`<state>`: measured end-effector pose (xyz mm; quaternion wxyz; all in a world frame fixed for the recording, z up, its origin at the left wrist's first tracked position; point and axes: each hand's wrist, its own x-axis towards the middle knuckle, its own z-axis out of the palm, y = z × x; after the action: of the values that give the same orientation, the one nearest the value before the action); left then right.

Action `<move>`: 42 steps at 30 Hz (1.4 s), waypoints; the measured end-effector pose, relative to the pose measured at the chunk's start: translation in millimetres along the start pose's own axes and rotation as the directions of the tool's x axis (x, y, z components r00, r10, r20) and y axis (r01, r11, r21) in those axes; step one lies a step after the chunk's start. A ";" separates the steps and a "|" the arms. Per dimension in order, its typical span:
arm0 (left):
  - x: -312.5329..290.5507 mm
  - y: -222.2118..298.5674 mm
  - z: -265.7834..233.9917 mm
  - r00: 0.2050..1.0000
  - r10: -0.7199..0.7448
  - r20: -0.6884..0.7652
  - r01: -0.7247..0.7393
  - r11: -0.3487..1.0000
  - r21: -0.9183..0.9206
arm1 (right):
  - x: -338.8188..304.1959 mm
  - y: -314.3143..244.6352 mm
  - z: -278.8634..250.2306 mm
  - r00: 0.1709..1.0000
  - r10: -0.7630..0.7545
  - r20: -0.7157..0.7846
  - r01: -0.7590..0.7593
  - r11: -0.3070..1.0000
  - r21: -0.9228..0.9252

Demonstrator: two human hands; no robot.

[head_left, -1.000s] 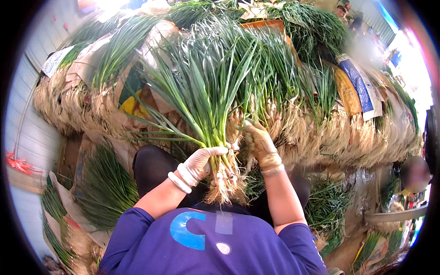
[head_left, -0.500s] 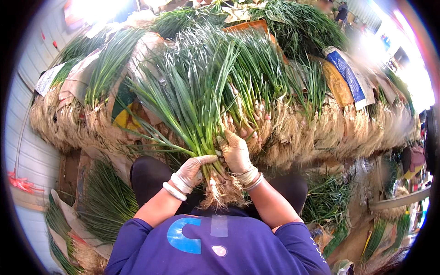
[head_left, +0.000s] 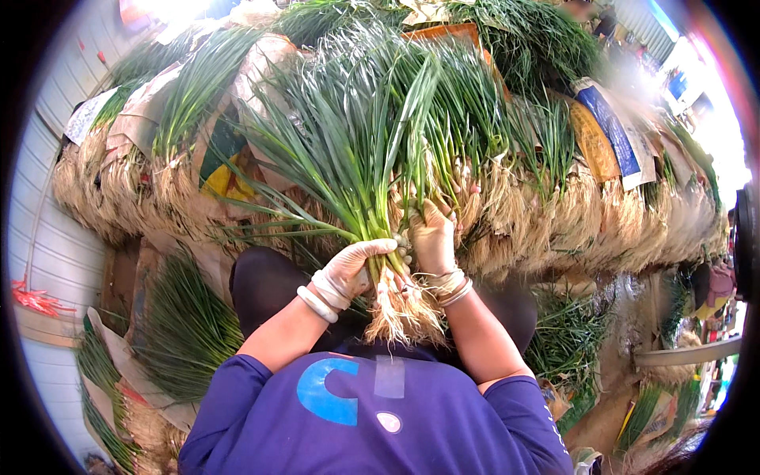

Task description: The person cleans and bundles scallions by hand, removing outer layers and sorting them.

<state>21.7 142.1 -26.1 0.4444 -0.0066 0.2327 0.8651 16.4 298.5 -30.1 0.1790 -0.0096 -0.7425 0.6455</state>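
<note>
A thick bunch of green garlic [head_left: 360, 190] stands fanned out in front of me, its long flat leaves pointing away and its pale roots [head_left: 400, 309] hanging toward my lap. My left hand [head_left: 352, 265], in a thin whitish glove, is closed round the stems just above the roots, thumb across the front. Beside it on the right, my gloved right hand [head_left: 434, 237] has curled fingers at some stalks where the bunch meets the pile [head_left: 471, 119] behind. Part of those fingers is hidden by the stalks.
A long heap of rooted greens [head_left: 546, 214] runs across in front of me, partly covered by sacks [head_left: 609, 134]. More greens lie on the floor at left [head_left: 186, 332] and right [head_left: 566, 340]. A white corrugated wall [head_left: 55, 214] borders the left.
My right hand has moved up and right, from the stems to the stalks at the pile's edge. My left hand, with the bunch, has shifted slightly right and up, its thumb further across the stems.
</note>
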 end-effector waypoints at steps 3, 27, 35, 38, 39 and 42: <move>-2.7 2.5 -4.7 0.999 -0.022 0.036 0.022 0.999 -0.026 | 15.4 -6.0 -16.2 0.773 0.597 0.214 -0.567 0.499 0.655; -55.6 40.9 55.6 0.949 0.310 0.056 -0.315 0.935 0.166 | 29.0 64.5 -117.4 0.991 0.119 0.065 -0.029 0.655 -0.755; -49.5 1.9 49.0 0.958 0.161 -0.236 -0.166 0.986 0.000 | -16.4 -21.4 -82.9 0.998 0.024 -0.063 -0.051 0.882 -0.469; -50.0 -3.4 39.9 1.000 -0.030 -0.003 0.031 0.998 0.054 | -50.6 -61.5 -53.2 0.993 -0.114 -0.026 0.104 0.961 -0.256; -46.8 -6.3 40.1 1.000 -0.019 0.017 0.018 1.000 0.011 | -63.6 -75.0 -44.9 0.999 -0.038 0.021 0.040 0.989 -0.140; -39.2 -6.9 35.3 0.999 0.042 0.030 -0.042 0.999 -0.014 | -79.7 -67.2 -48.4 0.922 -0.249 0.297 0.341 0.884 -0.318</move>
<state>57.6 129.9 11.1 0.4296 0.0084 0.2202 0.8757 119.0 314.0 19.4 0.1768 0.1520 -0.8580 0.4576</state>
